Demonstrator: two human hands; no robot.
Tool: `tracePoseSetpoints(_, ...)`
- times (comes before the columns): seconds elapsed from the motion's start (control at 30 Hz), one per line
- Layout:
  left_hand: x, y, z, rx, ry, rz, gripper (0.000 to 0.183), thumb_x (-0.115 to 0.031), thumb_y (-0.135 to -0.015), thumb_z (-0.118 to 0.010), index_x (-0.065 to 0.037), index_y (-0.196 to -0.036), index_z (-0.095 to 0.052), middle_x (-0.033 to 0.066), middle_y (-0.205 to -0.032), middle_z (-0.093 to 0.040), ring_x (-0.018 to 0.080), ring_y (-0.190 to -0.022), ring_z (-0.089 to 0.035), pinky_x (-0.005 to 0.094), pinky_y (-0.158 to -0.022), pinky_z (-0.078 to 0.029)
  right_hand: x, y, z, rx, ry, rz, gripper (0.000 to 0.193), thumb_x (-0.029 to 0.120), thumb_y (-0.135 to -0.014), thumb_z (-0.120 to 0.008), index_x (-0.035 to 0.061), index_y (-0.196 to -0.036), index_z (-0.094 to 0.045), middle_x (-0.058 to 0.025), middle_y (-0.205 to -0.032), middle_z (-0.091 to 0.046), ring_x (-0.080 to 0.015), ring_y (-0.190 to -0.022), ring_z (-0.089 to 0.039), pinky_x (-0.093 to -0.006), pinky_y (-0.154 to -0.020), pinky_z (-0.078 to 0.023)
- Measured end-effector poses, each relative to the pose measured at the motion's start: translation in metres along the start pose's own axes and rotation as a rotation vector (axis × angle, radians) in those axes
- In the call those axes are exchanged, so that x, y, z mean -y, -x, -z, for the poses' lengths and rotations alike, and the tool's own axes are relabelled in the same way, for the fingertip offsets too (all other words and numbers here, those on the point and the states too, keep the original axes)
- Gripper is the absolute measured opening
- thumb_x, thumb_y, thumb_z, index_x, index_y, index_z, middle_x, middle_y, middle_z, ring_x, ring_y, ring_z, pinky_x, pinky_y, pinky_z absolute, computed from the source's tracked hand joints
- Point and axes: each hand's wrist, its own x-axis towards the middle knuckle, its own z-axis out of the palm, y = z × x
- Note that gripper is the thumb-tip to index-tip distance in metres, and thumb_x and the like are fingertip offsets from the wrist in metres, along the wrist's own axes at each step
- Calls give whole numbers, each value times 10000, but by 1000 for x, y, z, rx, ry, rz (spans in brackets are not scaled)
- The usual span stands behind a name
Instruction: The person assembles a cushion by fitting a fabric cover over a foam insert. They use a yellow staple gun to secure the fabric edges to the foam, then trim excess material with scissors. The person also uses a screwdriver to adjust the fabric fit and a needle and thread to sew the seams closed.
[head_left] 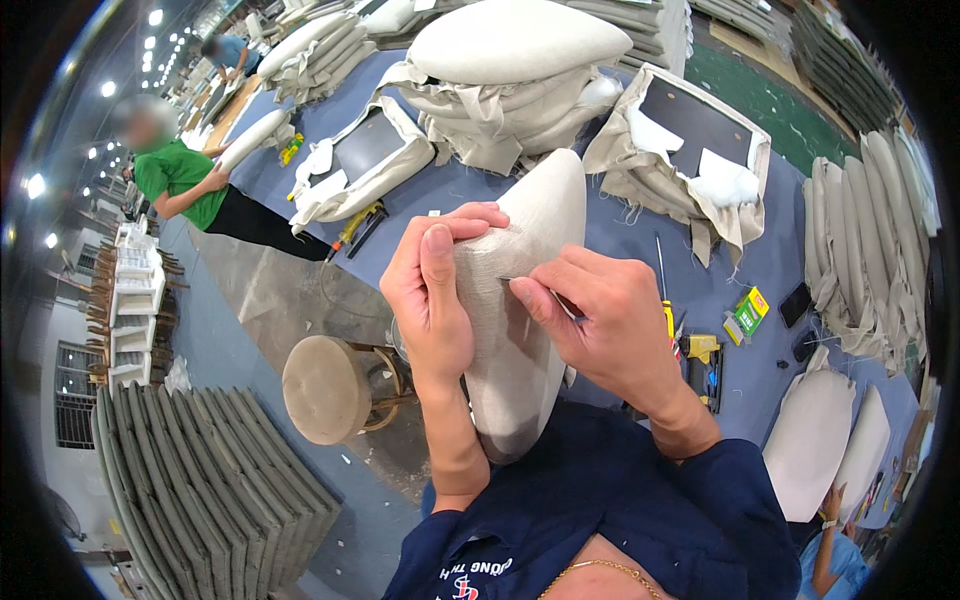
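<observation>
A beige fabric-covered seat cushion [545,205] stands on edge before my chest, its padded face turned to the side. My left hand [432,300] is closed on its left edge, with the fingers curled over the upper rim and the thumb raised. Against the fabric, my right hand [605,315] pinches a thin, dark, needle-like tool [507,278]. Its tip meets the cushion's surface near my left fingers; whether it goes into the cloth I cannot tell. Most of the tool is hidden inside my right fist.
On the blue table [560,130] lie stacked cushions [515,45], upturned seats [690,130], a yellow-black staple gun [703,365], a screwdriver [662,265], a small green-yellow box [747,315] and a phone [796,305]. A round stool [325,390] stands left. A co-worker in green [185,180] handles a cushion.
</observation>
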Motion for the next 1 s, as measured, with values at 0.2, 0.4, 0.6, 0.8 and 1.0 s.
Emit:
tracePoseSetpoints(0.2,2,2,-6,14,75,-14,411,-253,-1103,-431,72,-954,-633,194,-982,-722,247,-970,-672,381,-949,-494,3,6,4,-4,55,-48,190,166,-885,-738,37,-767,-664,-101,-644,-586,-293,-531,-577,-386,-486,-427)
tracePoseSetpoints(0.4,1,5,-12,2,80,-19,406,-246,-1106,-416,63,-958,-633,197,-977,-723,259,-982,-674,402,-971,-490,11,8,6,-3,138,-49,277,248,-935,-678,79,-720,-633,-92,-639,-601,-336,-543,-605,-424,-477,-454)
tracePoseSetpoints(0.6,1,3,-11,-12,35,-17,405,-240,-1108,-398,58,-962,-632,199,-981,-727,277,-1008,-677,423,-988,-484,-11,11,-14,-103,-34,36,200,186,-883,-736,60,-746,-662,-91,-638,-606,-306,-517,-588,-380,-464,-424)
tracePoseSetpoints(0.8,-1,6,-13,8,5,-14,396,-223,-1104,-393,63,-968,-628,203,-988,-728,293,-1016,-680,425,-993,-482,11,10,11,41,182,-45,295,272,-930,-678,88,-705,-626,-82,-645,-622,-319,-557,-627,-416,-478,-474)
tracePoseSetpoints(1.0,-7,12,-17,3,-10,-22,389,-214,-1100,-391,61,-960,-628,201,-987,-729,290,-1016,-683,432,-989,-492,-7,12,6,-24,46,82,282,255,-906,-710,96,-694,-612,-64,-619,-605,-291,-531,-614,-392,-468,-462)
